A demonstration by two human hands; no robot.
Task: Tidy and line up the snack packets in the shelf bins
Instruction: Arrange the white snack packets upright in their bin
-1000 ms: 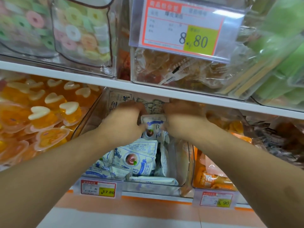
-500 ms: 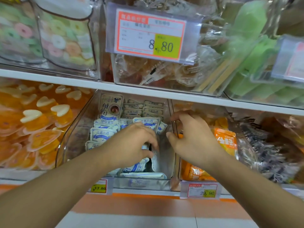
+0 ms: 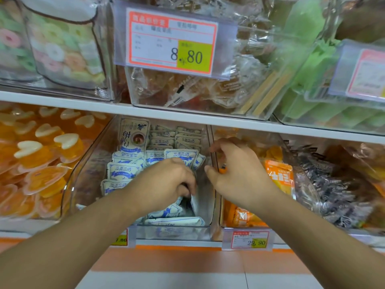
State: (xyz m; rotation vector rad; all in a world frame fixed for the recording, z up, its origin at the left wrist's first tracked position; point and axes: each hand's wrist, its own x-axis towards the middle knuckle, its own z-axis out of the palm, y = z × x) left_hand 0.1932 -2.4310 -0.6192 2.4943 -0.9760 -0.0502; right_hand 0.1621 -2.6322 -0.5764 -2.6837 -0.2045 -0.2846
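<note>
You are midway through straightening the white-and-blue snack packets (image 3: pixel 127 171) in the clear bin (image 3: pixel 83 180) at the centre of the frame, on the lower shelf. Your left hand (image 3: pixel 164 184) is down among the front packets, fingers curled under; its grip looks closed on a packet there, though the fingertips are hidden, so that is a judgement. Your right hand (image 3: pixel 235 174) hovers at the bin's right wall, fingers loosely bent and spread, holding nothing that shows.

The packets toward the back stand in overlapping rows, tops up; those at the front, lower centre, lie slumped and crumpled. The next move probably calls for lifting the slumped ones upright and pressing them back against the standing rows, the right hand steadying them from the side.

The packets are small flat sachets of soft matte film with crimped edges, likely to slide and flop. The bin is rigid, glossy clear plastic with sloped sides. A price tag (image 3: pixel 248 239) hangs just below the neighbouring bin of orange packets (image 3: pixel 279 176) at centre right.
</note>
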